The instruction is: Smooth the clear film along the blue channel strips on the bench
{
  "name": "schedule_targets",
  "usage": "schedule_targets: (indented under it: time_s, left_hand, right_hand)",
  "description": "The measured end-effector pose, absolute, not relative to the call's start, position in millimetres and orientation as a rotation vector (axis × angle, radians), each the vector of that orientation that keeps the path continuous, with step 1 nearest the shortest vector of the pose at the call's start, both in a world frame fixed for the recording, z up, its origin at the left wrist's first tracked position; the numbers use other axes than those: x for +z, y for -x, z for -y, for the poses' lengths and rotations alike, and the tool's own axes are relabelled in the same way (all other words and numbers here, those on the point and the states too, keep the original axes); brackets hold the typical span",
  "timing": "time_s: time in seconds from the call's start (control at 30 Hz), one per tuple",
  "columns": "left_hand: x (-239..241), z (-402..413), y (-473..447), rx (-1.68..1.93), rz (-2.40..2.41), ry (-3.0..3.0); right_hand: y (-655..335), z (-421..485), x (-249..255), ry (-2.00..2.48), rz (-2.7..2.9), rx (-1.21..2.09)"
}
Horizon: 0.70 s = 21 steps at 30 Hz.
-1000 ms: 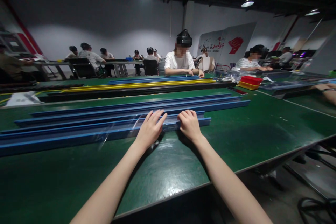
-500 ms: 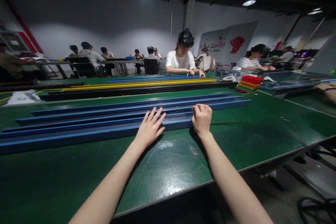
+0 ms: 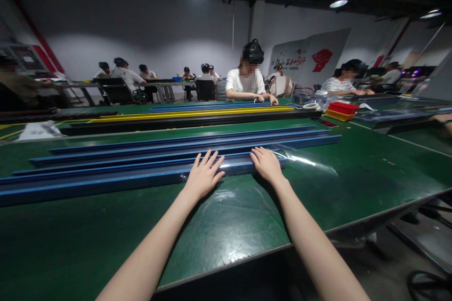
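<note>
On the green table [image 3: 219, 225], the nearest blue rail [image 3: 123, 180] lies in front of the person, its long side running left to right, with the right end a bit farther away. The left hand [image 3: 202, 176] rests on it, fingers spread. The right hand [image 3: 266, 165] bends over it near that end, fingers close together; I can't tell if they pinch anything. The rail's left end is cut off. Shiny clear film [image 3: 310, 160] pokes out past the right end, its edges hard to see.
</note>
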<state>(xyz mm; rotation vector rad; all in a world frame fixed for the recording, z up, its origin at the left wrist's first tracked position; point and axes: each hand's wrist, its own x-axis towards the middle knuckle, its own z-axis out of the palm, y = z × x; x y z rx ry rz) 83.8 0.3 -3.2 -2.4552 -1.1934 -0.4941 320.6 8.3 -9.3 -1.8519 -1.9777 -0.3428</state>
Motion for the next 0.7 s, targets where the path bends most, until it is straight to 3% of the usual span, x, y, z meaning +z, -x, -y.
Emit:
schedule_targets:
  time_s: [0.7]
  left_hand:
    - [3,9,-92,-0.429,1.127,2.508]
  right_hand:
    - [-337,-12,-9,2.007,1.714,-0.390]
